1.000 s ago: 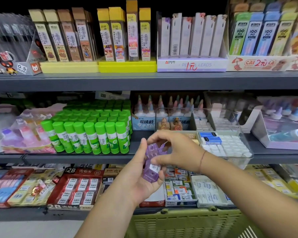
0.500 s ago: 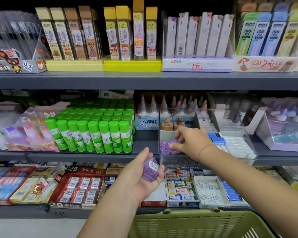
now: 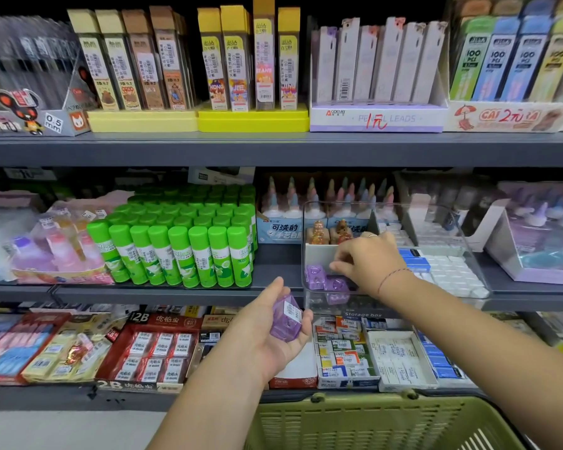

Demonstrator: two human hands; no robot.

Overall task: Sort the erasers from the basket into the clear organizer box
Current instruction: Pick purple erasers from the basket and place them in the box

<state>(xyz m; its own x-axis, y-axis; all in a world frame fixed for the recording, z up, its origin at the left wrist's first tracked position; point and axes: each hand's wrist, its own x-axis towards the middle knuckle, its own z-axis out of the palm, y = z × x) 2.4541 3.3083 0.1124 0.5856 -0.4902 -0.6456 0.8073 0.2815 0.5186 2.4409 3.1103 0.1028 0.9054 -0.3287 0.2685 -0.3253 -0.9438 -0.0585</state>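
One translucent purple block eraser (image 3: 286, 319), white barcode label up, lies tilted in the left grip (image 3: 257, 339). Two matching purple erasers (image 3: 314, 276) lie touching in the near-left compartment of the clear plastic organizer box (image 3: 468, 254) on the middle shelf (image 3: 176, 290). The olive-green slatted plastic basket (image 3: 371, 423) sits nearest, lower right.

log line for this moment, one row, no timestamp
step: sorting erasers | left hand: holds purple eraser | right hand: inside clear organizer box, at two purple erasers, grip unclear | basket: below hands
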